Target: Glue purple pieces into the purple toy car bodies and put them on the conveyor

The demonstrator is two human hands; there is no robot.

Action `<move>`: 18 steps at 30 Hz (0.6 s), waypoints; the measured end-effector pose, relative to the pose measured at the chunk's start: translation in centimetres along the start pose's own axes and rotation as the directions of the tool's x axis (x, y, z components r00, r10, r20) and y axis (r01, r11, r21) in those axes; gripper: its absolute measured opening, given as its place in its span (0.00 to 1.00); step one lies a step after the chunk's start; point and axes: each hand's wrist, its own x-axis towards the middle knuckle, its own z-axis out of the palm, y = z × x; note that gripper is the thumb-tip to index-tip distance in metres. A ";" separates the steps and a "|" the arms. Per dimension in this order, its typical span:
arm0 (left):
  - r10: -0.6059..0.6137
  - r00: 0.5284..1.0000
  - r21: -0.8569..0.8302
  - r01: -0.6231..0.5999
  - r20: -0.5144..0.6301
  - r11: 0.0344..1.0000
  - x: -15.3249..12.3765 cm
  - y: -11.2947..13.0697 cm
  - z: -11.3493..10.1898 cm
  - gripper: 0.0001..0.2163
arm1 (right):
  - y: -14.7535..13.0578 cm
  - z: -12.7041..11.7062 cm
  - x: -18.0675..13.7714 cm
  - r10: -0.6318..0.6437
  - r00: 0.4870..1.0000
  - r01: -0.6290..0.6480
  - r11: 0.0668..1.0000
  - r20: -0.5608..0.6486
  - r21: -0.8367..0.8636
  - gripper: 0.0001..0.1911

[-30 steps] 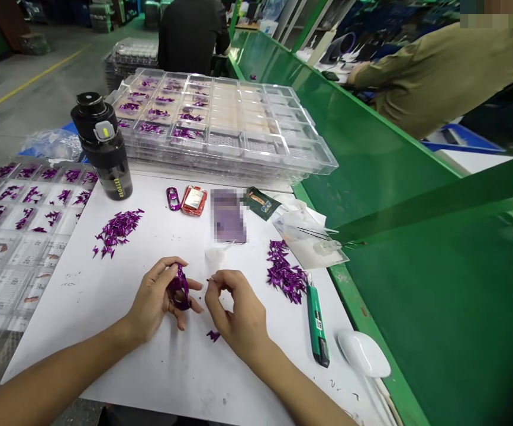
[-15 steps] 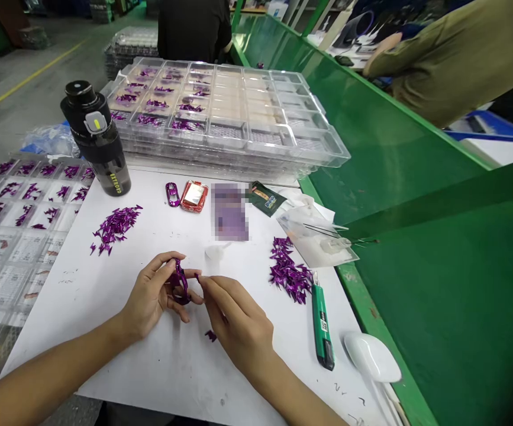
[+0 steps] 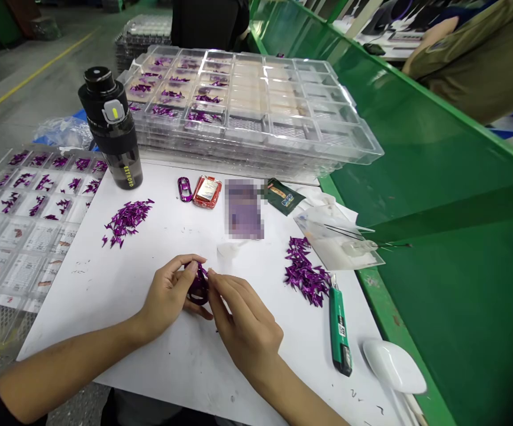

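A glossy purple toy car body point(image 3: 199, 289) is held on edge above the white tabletop by my left hand point(image 3: 165, 299), thumb in front and fingers behind. My right hand point(image 3: 248, 331) meets its right edge with thumb and forefinger pinched around a small purple pointed part, mostly hidden by the fingertips. Left of the hands lies a heap of small purple parts point(image 3: 128, 220). A second heap of them point(image 3: 304, 272) is to the right, beside a green utility knife point(image 3: 339, 331). Another purple car body point(image 3: 184, 189) rests farther back, next to a red-framed piece point(image 3: 207, 192).
Stacked clear compartment trays point(image 3: 256, 139) stand behind the table; another tray point(image 3: 21, 236) is at left. A black bottle point(image 3: 113, 130), dark green packet point(image 3: 285, 196), plastic bag point(image 3: 331, 234) and white mouse-shaped object point(image 3: 393, 364) surround the work area. A green partition point(image 3: 438, 248) runs along the right.
My right hand has brought the small purple part from beside the car body up against its right edge. The car body is turned more face-on, and the view has shifted slightly.
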 end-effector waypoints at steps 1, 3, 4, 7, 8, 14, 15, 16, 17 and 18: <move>0.000 1.000 -0.002 0.000 -0.002 1.000 0.0 0.0 0.0 0.20 | 0.0 0.1 -0.1 -0.015 1.000 0.016 1.000 0.009 -0.015 0.27; -0.002 1.000 -0.012 0.002 -0.007 1.000 0.0 0.0 0.1 0.20 | 0.1 0.3 -0.1 -0.044 0.999 0.044 0.999 0.026 -0.032 0.29; -0.004 1.000 -0.018 0.004 -0.013 1.000 0.0 -0.1 0.1 0.19 | 0.1 0.4 -0.2 -0.058 0.998 0.059 0.998 0.028 -0.034 0.29; -0.010 0.998 -0.056 0.006 -0.065 0.998 0.0 0.0 0.3 0.19 | 0.0 0.5 -0.1 -0.075 0.997 0.076 0.997 0.032 -0.026 0.30; -0.017 0.996 -0.078 0.010 -0.087 0.997 0.1 0.0 0.3 0.18 | -0.1 0.5 -0.1 -0.055 0.998 0.055 0.998 0.044 -0.021 0.29; -0.049 0.987 -0.157 0.025 -0.151 0.987 0.3 0.1 0.3 0.17 | -0.7 0.6 0.1 0.120 0.986 -0.115 0.992 0.118 -0.042 0.16; -0.038 0.987 -0.154 0.014 -0.153 0.988 0.3 0.1 0.2 0.17 | -0.8 0.7 0.1 0.085 0.990 -0.078 0.995 0.111 -0.067 0.16; -0.019 0.989 -0.144 -0.002 -0.149 0.990 0.3 0.0 0.2 0.16 | -0.9 0.8 0.1 0.029 0.995 -0.019 0.994 0.098 -0.109 0.17; 0.003 0.990 -0.129 -0.021 -0.139 0.991 0.3 -0.1 0.1 0.15 | -1.0 0.9 0.0 -0.038 0.996 0.051 0.985 0.082 -0.168 0.19; 0.026 0.992 -0.113 -0.040 -0.127 0.993 0.3 -0.2 0.1 0.14 | -1.1 1.0 0.0 -0.104 0.992 0.117 0.965 0.070 -0.235 0.21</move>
